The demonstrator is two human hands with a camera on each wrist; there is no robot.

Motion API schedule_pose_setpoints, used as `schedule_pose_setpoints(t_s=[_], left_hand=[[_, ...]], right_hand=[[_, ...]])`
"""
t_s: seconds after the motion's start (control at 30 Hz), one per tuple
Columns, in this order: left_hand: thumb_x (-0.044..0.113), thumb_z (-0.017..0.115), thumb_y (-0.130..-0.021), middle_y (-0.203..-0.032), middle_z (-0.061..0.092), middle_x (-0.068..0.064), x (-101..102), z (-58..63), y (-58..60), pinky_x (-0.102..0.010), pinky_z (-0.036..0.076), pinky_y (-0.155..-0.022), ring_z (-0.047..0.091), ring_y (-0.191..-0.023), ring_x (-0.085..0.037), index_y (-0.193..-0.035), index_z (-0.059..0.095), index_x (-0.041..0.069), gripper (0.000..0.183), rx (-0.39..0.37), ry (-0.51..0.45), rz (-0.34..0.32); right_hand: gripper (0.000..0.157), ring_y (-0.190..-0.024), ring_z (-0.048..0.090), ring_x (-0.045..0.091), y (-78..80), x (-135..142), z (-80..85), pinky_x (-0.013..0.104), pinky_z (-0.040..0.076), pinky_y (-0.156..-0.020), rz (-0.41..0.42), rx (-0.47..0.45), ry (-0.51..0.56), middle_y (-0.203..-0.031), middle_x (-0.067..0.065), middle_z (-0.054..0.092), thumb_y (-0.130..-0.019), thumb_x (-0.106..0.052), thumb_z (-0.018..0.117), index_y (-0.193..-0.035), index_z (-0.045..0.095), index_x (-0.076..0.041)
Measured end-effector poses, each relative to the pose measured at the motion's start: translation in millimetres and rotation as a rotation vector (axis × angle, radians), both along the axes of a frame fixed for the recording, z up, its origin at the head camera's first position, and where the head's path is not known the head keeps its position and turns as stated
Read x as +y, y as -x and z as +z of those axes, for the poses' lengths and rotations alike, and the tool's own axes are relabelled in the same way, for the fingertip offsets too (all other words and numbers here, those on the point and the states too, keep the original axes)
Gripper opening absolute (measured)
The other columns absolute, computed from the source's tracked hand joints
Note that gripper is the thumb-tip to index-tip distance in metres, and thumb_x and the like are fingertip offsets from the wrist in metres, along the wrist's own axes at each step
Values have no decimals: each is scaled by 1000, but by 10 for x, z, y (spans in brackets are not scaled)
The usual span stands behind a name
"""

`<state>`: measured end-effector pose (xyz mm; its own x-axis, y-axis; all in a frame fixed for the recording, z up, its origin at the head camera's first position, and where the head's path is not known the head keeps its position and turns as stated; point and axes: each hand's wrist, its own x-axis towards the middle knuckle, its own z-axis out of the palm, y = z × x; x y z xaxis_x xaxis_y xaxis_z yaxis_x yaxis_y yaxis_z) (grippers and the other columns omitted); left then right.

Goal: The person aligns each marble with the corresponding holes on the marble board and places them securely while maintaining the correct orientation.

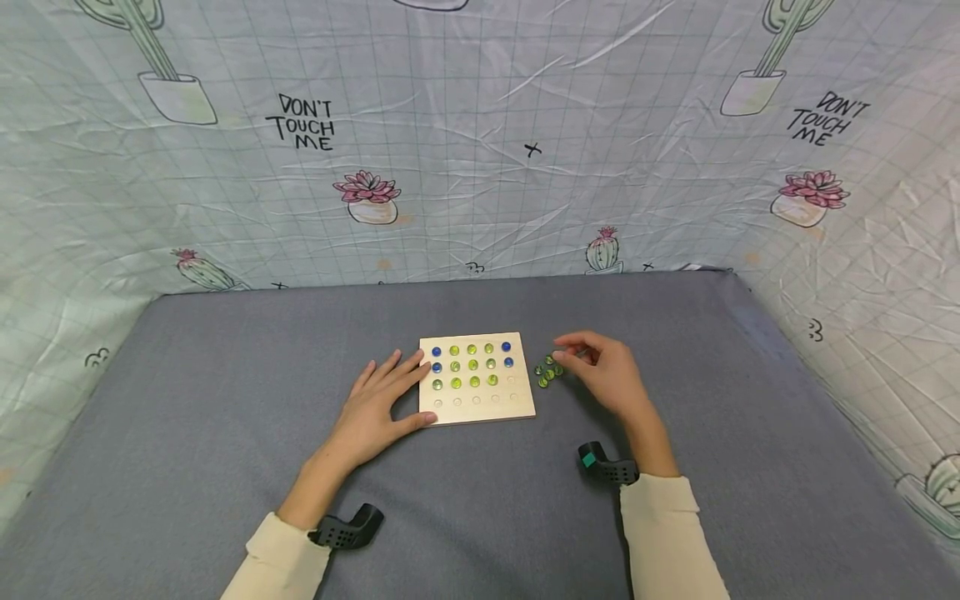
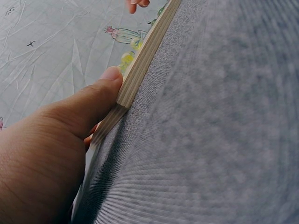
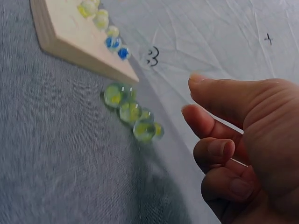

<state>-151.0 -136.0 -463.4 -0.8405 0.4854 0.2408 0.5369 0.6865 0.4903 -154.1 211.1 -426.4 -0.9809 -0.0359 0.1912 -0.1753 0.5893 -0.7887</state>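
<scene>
A pale wooden board (image 1: 485,413) lies flat, its hollows set in rows. Yellow-green marbles (image 1: 472,365) fill the middle of the upper rows, with blue marbles (image 1: 506,346) at both ends of the top two. The third row holds green marbles and one bare hollow at its right end; the nearest row is bare. My left hand (image 1: 367,417) rests at the board's left side, fingers spread and thumb on the near corner. Beside the board's right edge, my right hand (image 1: 606,375) hovers by several loose green marbles (image 3: 130,111). A gap shows between its thumb and forefinger, with nothing in it.
Grey cloth (image 1: 225,400) covers the table. Behind and at the sides hangs a pale curtain (image 1: 465,167) printed with cacti and words. Each wrist wears a black camera mount (image 1: 348,528).
</scene>
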Motion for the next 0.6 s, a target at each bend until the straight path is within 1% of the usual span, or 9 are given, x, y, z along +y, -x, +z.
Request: schedule_pose_setpoints(t_s=[0.17, 0.27, 0.6], left_hand=[[50, 69, -84, -153, 33, -1, -1, 6, 1, -51, 6, -114, 21, -142, -29, -146, 43, 17, 75, -4, 2, -2], [50, 68, -84, -153, 33, -1, -1, 9, 6, -51, 6, -114, 21, -142, -29, -146, 43, 17, 75, -9, 3, -5], [50, 69, -83, -153, 32, -1, -3, 24, 11, -51, 5, -114, 20, -143, -29, -147, 43, 17, 76, -15, 9, -4]], right_hand=[[17, -61, 47, 19, 2, 68, -61, 27, 38, -51, 24, -36, -21, -82, 2, 63, -89, -20, 71, -102, 73, -11], [17, -61, 46, 18, 2, 102, -99, 27, 37, -52, 39, -55, -35, -81, 1, 62, -88, -21, 72, -102, 73, -12], [18, -61, 49, 18, -9, 140, -121, 27, 38, -52, 78, -133, -56, -82, 1, 62, -85, -18, 75, -102, 72, -12]])
